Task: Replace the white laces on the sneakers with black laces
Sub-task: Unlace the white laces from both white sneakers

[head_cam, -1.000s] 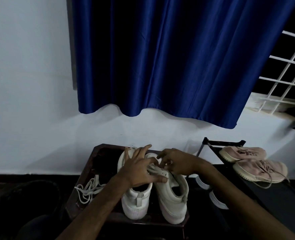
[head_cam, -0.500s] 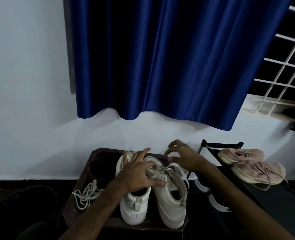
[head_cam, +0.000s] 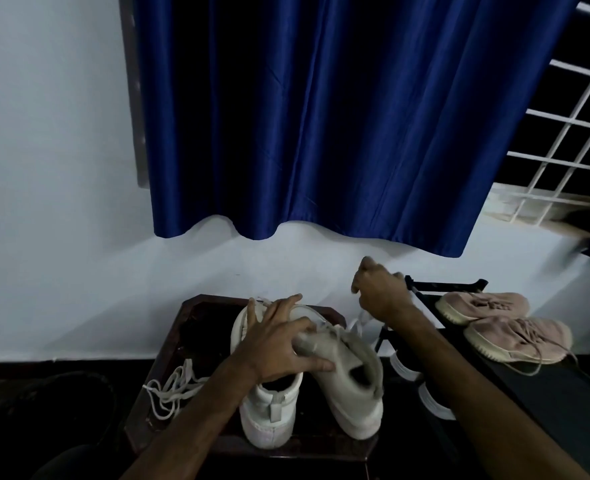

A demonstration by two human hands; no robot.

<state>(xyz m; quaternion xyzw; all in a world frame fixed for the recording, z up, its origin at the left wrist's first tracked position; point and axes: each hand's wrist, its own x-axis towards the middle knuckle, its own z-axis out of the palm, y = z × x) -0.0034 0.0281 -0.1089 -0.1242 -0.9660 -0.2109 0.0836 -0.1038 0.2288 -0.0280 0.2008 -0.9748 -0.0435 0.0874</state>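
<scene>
Two white high-top sneakers stand heels toward me on a dark wooden stool (head_cam: pixel 168 344). My left hand (head_cam: pixel 279 344) lies over both: its fingers spread across the left sneaker (head_cam: pixel 269 414) and its thumb presses the tongue of the right sneaker (head_cam: pixel 352 393). My right hand (head_cam: pixel 378 294) is raised to the right of the shoes and pinches a white lace (head_cam: pixel 359 323) that runs down to the right sneaker. A loose white lace (head_cam: pixel 172 388) lies in a heap on the stool's left part. No black lace is visible.
A black shoe rack (head_cam: pixel 563 389) stands to the right with two pink sneakers (head_cam: pixel 501 323) on top and white-soled shoes below. A blue curtain (head_cam: pixel 321 116) hangs over the white wall behind. A dark round object (head_cam: pixel 61 407) sits on the floor at left.
My right hand has left the right sneaker's eyelets and risen up and to the right, drawing the white lace out. My left hand has stayed on the shoes.
</scene>
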